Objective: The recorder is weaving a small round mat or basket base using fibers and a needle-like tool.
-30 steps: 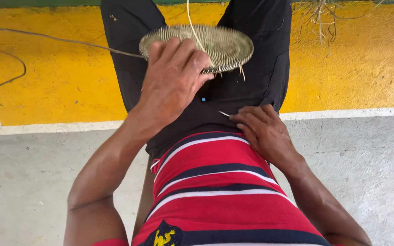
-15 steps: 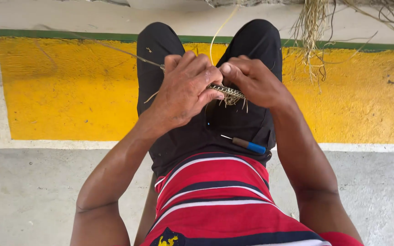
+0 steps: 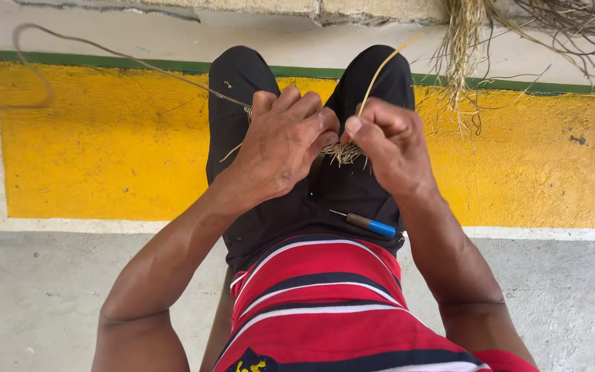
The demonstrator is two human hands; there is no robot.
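Since half a second ago the two hands have drawn a little apart, and the woven straw piece (image 3: 342, 151) that lay wide and flat a second ago is now almost hidden between them, only a frayed, bristly edge showing. It sits above the lap, over the black shorts (image 3: 325, 193), held up off the legs.

The left hand (image 3: 280, 141) is clenched around the near side of the piece, fingers curled over it and knuckles toward the camera. The right hand (image 3: 390, 141) is closed in a pinch on a thin pale straw strand (image 3: 374, 76), which rises from the fingertips up and away past the right knee. A long thin fibre (image 3: 139, 63) trails from under the left hand out to the left across the yellow painted floor band (image 3: 105, 151).

On the lap, just below the hands, lies a small awl with a blue handle (image 3: 370, 224), untouched. Nearer the camera is the red striped shirt (image 3: 325, 296). Beyond the knees, at the upper right, a loose bundle of dry straw (image 3: 463, 48) hangs over the green line. Grey concrete floor (image 3: 49, 296) lies on both sides of the body.
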